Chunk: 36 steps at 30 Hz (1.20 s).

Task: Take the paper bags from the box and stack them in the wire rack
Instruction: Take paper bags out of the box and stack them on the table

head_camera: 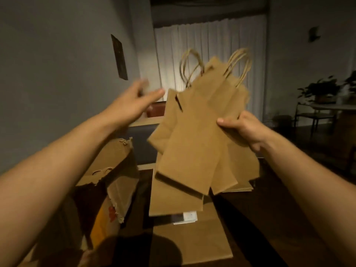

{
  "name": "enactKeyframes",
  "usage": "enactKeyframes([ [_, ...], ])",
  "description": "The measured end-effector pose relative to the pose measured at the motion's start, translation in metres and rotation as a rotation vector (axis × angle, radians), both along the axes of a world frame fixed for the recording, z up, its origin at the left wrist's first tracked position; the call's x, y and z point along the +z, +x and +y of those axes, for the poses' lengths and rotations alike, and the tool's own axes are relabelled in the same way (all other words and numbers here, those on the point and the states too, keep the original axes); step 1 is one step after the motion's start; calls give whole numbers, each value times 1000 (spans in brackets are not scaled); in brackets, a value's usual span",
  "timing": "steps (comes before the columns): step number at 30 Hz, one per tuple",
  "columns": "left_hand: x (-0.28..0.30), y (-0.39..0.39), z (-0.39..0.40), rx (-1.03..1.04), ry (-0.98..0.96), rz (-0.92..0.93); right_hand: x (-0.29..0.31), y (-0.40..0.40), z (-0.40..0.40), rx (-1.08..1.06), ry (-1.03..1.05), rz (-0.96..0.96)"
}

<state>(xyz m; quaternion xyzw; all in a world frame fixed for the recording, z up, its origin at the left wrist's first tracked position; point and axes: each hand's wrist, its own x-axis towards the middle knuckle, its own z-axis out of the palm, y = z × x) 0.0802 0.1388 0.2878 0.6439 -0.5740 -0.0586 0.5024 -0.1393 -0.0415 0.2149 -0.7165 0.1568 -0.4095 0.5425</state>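
Bags (194,135) in hand: a fanned bundle of flat brown paper bags, twisted-paper handles (238,66) pointing up and away from me. My right hand (240,128) grips the bundle at its right edge, thumb across the front face, the other fingers curled behind and out of sight. The bundle is loose — several bags splay apart at the bottom and one has slid lower than the rest.

My left hand (133,106) is raised beside the bundle, not touching it, fingers extended and relaxed, holding nothing. It is blurred, so finer detail of the fingers is not readable.

Box (115,166) sits low on my left, torn cardboard flap standing up. At least one more bag handle (102,171) shows inside, so I judge the box is not emptied.

Below the bundle more flat brown paper lies on a dark surface (269,228) — a larger sheet or bag (192,245) nearest me, a thin pile (240,187) further off. Whether these are already-placed bags I cannot tell.

Wire rack: not identifiable in this view. Room is dim; a white curtain (210,54) hangs behind.

Progress, as judged: one batch is out of the box and held in the air, not yet stacked. Remaining: square up the bundle, place it in the rack, then return for what is left in the box.
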Motion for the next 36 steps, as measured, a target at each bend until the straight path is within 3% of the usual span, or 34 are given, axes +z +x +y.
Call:
enactKeyframes([
  [1,-25,1,4,-178,189,285,-13,-1,-1,-1,39,37],
  [3,-81,-1,4,-368,369,622,-40,2,-1,53,150,101],
  [5,-131,-2,-1,-366,397,778,-67,14,2,102,216,169],
  [8,-189,6,-8,-287,375,975,-103,33,5,10,238,191],
  [11,-231,27,-10,-253,421,1002,-132,44,2,-2,288,249],
  [14,-253,38,-12,-139,444,861,-143,51,3,80,330,370],
  [18,-269,46,-10,-105,471,1035,-145,65,4,-22,97,651],
  [21,-279,55,-11,-66,554,1015,-150,68,-7,-86,41,709],
  [26,-288,75,-13,111,612,773,-163,63,-38,-338,172,612],
  [29,-287,76,-14,205,648,581,-154,46,-47,-324,248,569],
  [31,-283,69,-14,322,681,311,-150,41,-47,-267,159,673],
  [34,-289,54,-12,453,635,-302,-163,57,-39,-215,-7,839],
  [36,-294,42,-11,472,638,-545,-180,74,-34,-182,-81,969],
])
